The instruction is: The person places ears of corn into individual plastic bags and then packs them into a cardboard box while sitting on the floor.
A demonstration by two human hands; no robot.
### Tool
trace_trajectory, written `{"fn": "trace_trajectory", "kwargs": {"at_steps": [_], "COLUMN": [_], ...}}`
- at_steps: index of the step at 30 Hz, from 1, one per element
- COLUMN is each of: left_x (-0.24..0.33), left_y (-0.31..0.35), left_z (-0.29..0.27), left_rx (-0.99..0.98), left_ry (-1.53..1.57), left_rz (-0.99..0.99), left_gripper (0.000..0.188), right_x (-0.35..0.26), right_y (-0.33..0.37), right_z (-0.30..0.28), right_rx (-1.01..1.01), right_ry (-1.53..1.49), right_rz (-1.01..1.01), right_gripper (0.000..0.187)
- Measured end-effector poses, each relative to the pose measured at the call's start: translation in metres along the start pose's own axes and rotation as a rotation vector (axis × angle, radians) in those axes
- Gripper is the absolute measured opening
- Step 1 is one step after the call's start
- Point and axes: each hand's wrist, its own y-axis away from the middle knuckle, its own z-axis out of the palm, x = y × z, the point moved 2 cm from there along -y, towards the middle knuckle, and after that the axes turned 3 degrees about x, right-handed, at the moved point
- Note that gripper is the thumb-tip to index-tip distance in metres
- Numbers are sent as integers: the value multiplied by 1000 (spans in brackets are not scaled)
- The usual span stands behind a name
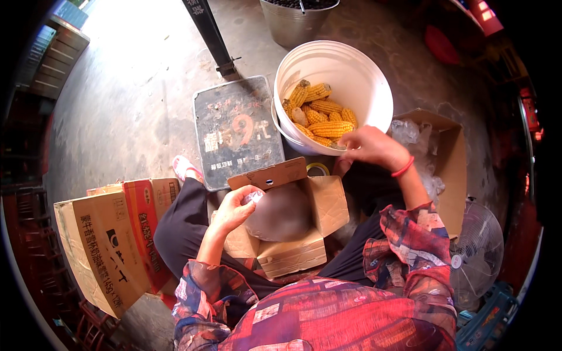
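Observation:
My left hand (233, 212) is closed, pinching a small crumpled piece of clear plastic film (253, 198) at the left of an open cardboard box (291, 257). Inside the box, between its raised flaps, is a smeared greyish-brown shape (280, 215) that I cannot make out. Over the near rim of the white bucket (369, 88) my right hand (374, 149) has its fingers curved and apart, with nothing visible held. Its fingertips are close to several yellow corn cobs (328, 127) in the bucket; whether they touch any is unclear.
A platform scale (234, 169) with a dark post (211, 35) stands left of the bucket. Cartons (99, 245) lie at left. At right are a carton with clear plastic bags (430, 181) and a fan (477, 251). A metal pail (295, 23) is behind.

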Motion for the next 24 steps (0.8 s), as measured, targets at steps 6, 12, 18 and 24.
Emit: {"fn": "trace_trajectory", "kwargs": {"at_steps": [6, 12, 18, 24], "left_x": [0, 6, -3, -3], "left_y": [-5, -2, -7, -5], "left_z": [5, -3, 0, -3], "left_rx": [-61, -19, -20, -36], "left_ry": [25, 72, 93, 95], "left_rz": [-2, -12, 76, 143], "left_gripper": [29, 23, 29, 32], "right_x": [54, 69, 98, 94], "right_y": [-83, -138, -132, -96], "right_z": [11, 70, 55, -19], "right_rx": [117, -88, -248, 92], "right_ry": [297, 584, 618, -209], "right_rz": [-105, 63, 303, 267], "right_gripper": [25, 35, 46, 44]}}
